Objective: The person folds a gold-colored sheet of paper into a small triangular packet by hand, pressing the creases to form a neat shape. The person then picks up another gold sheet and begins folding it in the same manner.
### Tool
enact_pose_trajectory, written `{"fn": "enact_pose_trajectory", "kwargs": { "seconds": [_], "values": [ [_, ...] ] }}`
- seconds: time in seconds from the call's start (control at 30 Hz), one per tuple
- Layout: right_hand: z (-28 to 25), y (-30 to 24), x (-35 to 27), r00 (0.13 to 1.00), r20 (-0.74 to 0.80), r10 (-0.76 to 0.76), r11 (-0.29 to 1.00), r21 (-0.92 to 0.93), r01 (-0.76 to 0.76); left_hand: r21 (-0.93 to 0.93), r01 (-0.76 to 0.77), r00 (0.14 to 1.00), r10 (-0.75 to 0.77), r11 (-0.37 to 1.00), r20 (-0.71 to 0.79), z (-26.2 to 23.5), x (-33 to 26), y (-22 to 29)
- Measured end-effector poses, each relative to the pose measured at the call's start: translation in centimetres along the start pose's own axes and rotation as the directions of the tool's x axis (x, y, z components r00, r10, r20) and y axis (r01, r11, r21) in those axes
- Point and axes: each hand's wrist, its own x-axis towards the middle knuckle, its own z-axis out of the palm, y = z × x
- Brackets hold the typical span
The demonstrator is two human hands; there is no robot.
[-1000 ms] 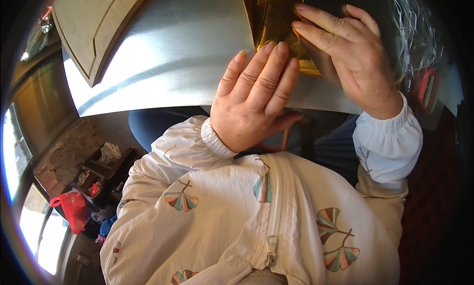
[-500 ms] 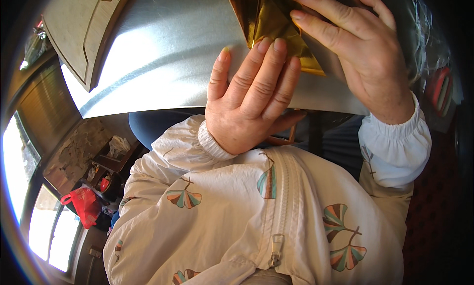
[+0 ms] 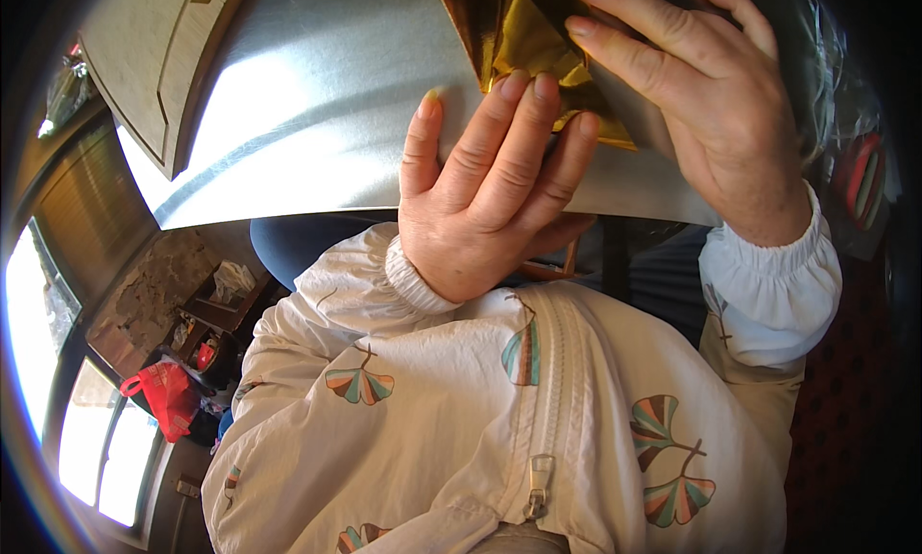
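Observation:
A sheet of shiny gold foil paper (image 3: 534, 37), folded to a pointed shape, lies on the silvery metal table (image 3: 336, 122) at the top of the view. My left hand (image 3: 490, 184) rests its outstretched fingertips on the near edge of the foil, the fingers slightly apart. On the foil's right side lies my right hand (image 3: 706, 93), its fingers stretched out and spread. The tips of its index and middle fingers touch the paper. The far part of the foil runs out of the picture.
A pale wooden board (image 3: 158, 60) lies on the table's left. Clear plastic wrapping (image 3: 831, 84) and a red-rimmed object (image 3: 867, 181) are at the right edge. Down on the left hangs a red bag (image 3: 165, 398) beside a small shelf (image 3: 226, 309).
My left hand's fingers have spread a little, and one has shifted right along the foil's near edge. My right hand has hardly moved.

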Motion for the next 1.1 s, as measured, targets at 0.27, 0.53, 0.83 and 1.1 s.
{"fn": "enact_pose_trajectory", "kwargs": {
  "seconds": [0.27, 0.53, 0.83, 1.1],
  "values": [
    [-1.8, 0.1, 0.4, 0.961, 0.274, -0.045, 0.987, -0.136, 0.085, -0.050, 0.041, 0.999, -0.042, 0.998, -0.010, 0.2, -0.2, 0.5],
    [-1.0, -1.0, 1.1, 0.982, 0.187, -0.033, 0.993, -0.104, 0.053, 0.007, -0.023, 1.000, 0.023, 1.000, -0.003, -0.5, -0.1, 0.3],
    [-0.2, -1.6, 1.0, 0.985, 0.168, -0.025, 0.994, -0.101, 0.043, -0.037, 0.060, 0.998, -0.060, 0.997, 0.017, -0.7, -0.5, 0.9],
    [-0.8, -2.5, 0.5, 0.962, 0.267, 0.063, 0.987, -0.161, -0.020, -0.047, 0.095, 0.995, -0.096, 0.994, -0.002, 0.0, -0.1, 1.2]
  ]
}}
